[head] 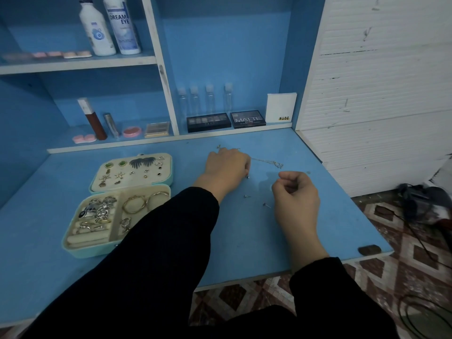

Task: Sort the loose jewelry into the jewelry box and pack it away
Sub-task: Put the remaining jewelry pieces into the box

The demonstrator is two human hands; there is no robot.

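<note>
A mint jewelry box (pixel 80 250) lies open at the desk's left. Its lid panel (pixel 166 167) carries several earrings, and its tray holds rings and gold bangles (pixel 134 204). My left hand (pixel 226 167) reaches over the middle of the desk with fingers curled down, pinching a small stud earring (pixel 247 177) at its fingertips. My right hand (pixel 296 195) hovers to the right with thumb and fingers curled together; whether it holds anything is hidden. Two loose studs (pixel 247 196) (pixel 266 205) lie between my hands. A thin silver necklace (pixel 271 163) lies beyond them, and another small piece (pixel 219 146) behind my left hand.
Shelves at the back hold makeup palettes (pixel 247 119), small clear bottles (pixel 210 99), contact lens cases (pixel 84 138) and two solution bottles (pixel 122 25). The blue desk (pixel 330 216) ends at the right above a patterned floor with cables (pixel 420 314).
</note>
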